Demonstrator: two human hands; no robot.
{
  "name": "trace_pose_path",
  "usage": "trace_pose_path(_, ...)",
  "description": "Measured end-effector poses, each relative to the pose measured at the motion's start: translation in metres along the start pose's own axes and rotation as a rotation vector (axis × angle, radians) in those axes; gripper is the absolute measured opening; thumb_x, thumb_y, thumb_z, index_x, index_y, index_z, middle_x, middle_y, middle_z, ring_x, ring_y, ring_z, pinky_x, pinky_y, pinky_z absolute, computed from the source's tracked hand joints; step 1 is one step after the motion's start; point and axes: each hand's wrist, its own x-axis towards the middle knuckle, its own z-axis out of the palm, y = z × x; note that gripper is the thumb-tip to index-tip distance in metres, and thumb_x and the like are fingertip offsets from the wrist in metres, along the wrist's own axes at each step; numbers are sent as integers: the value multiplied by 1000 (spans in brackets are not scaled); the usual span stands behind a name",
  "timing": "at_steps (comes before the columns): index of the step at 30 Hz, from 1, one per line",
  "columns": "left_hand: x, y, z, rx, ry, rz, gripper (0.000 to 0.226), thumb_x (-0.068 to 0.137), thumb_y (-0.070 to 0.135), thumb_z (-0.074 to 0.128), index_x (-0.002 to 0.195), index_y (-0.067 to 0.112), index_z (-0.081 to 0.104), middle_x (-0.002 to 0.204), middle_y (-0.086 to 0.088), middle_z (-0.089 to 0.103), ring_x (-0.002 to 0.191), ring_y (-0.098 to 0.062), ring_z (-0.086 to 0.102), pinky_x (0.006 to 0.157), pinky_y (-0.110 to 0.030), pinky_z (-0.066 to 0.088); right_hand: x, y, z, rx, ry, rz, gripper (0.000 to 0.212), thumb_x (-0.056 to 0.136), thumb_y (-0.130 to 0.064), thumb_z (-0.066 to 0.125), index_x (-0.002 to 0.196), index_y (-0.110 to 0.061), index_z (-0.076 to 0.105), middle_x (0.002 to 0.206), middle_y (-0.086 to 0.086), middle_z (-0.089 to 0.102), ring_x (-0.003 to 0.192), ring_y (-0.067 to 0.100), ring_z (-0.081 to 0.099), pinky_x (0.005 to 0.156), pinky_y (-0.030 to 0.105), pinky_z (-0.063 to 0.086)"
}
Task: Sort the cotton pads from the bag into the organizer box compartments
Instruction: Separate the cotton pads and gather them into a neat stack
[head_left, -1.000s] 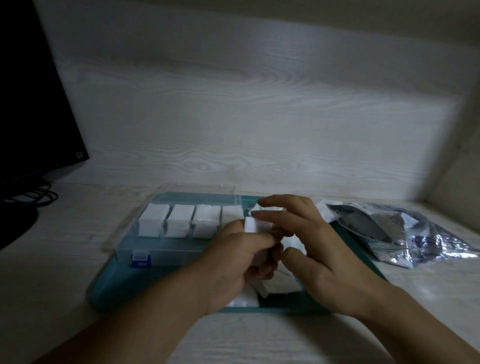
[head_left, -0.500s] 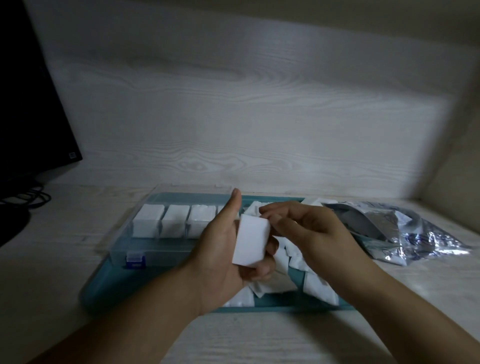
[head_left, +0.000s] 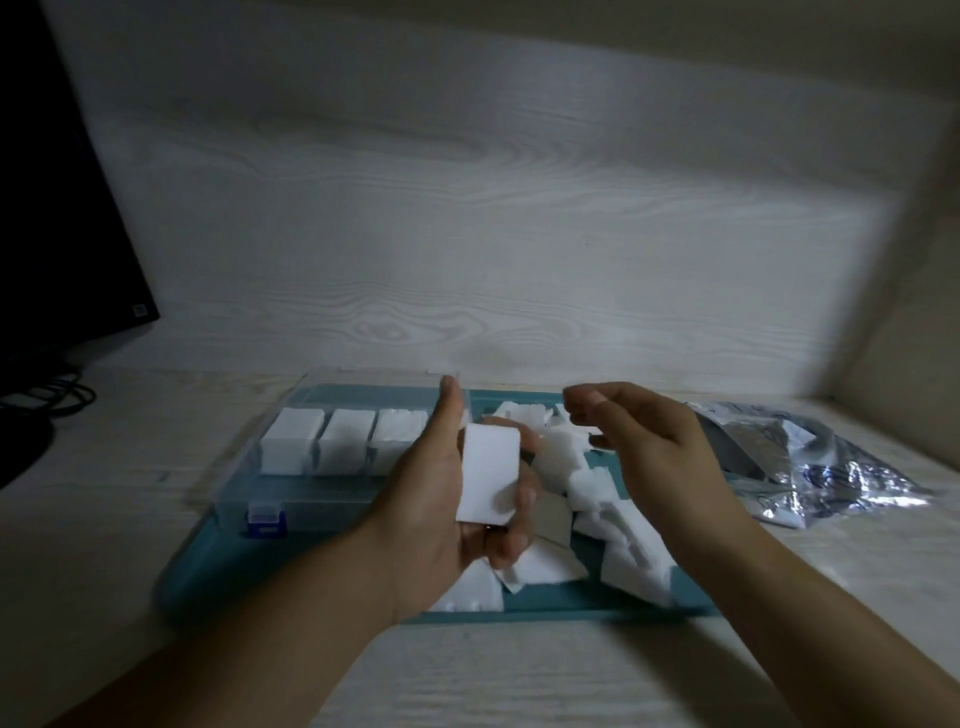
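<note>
The left hand (head_left: 441, 499) holds a stack of cotton pads (head_left: 488, 475) upright above the teal tray (head_left: 571, 605). Its fingers (head_left: 511, 540) are curled around the stack from behind and below, and the thumb is straight and points up beside it. The right hand (head_left: 660, 457) hovers just beside the stack, without touching it. Its fingers are loosely bent and blurred, so I cannot tell if they pinch a thin pad. Loose cotton pads (head_left: 618, 514) lie in a heap on the tray under both hands. The clear organizer box (head_left: 332, 457) stands on the left part of the tray, with white pads filling three compartments in a row. The silver bag (head_left: 810, 467) lies on the bench (head_left: 104, 519) at right.
</note>
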Motion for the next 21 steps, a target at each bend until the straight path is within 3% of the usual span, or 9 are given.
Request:
trace_pose_path(4, -2, 7, 2, -50, 73, 45, 64, 92, 69, 31, 99, 13, 59, 63, -13, 55, 43, -26, 50, 40, -23, 38, 8, 25, -6, -398, 5, -105, 22, 99, -17, 51, 110, -27, 66, 112, -11, 66, 100, 2, 59, 90, 26, 48)
trace_pose_path(8, 0, 11, 3, -35, 153, 101, 48, 96, 58, 39, 105, 16, 59, 60, -12, 55, 45, -30, 56, 39, -25, 43, 11, 40, -6, -705, -113, -94, 38, 99, -29, 52, 137, -27, 51, 137, -4, 53, 126, 14, 45, 104, 32, 40)
trace_pose_path(11, 2, 11, 3, -61, 176, 105, 38, 98, 47, 45, 103, 12, 59, 61, -13, 56, 54, -34, 62, 46, -32, 52, 16, 44, -3, -846, -167, -50, 49, 97, -37, 53, 144, -26, 42, 144, -2, 47, 132, 20, 38, 107, 34, 35)
trace_pose_path(14, 6, 8, 4, -60, 203, 104, 30, 101, 35, 44, 98, 8, 58, 60, -12, 56, 54, -31, 64, 51, -33, 55, 20, 47, 1, -897, -202, -50, 48, 96, -37, 55, 141, -24, 47, 135, -1, 53, 124, 20, 43, 103, 35, 40)
trace_pose_path(16, 6, 7, 4, -38, 233, 116, 25, 101, 29, 46, 97, 8, 60, 61, -11, 57, 48, -26, 61, 42, -26, 48, 22, 47, 3, -874, -198, -79, 41, 94, -30, 58, 134, -23, 56, 123, 0, 59, 115, 20, 49, 96, 35, 44)
trace_pose_path(19, 4, 6, 1, 53, 287, 165, 18, 101, 28, 49, 103, 16, 62, 67, -8, 60, 44, -20, 54, 34, -20, 32, 20, 45, 3, -730, -154, -38, 31, 92, -20, 62, 122, -20, 65, 108, 1, 63, 101, 19, 58, 87, 38, 52)
trace_pose_path(21, 4, 7, 0, 62, 291, 169, 18, 101, 31, 48, 99, 17, 61, 67, -6, 59, 43, -18, 50, 33, -19, 29, 19, 43, 3, -568, -135, 33, 21, 92, -16, 62, 111, -19, 69, 102, -1, 67, 89, 16, 64, 76, 37, 58)
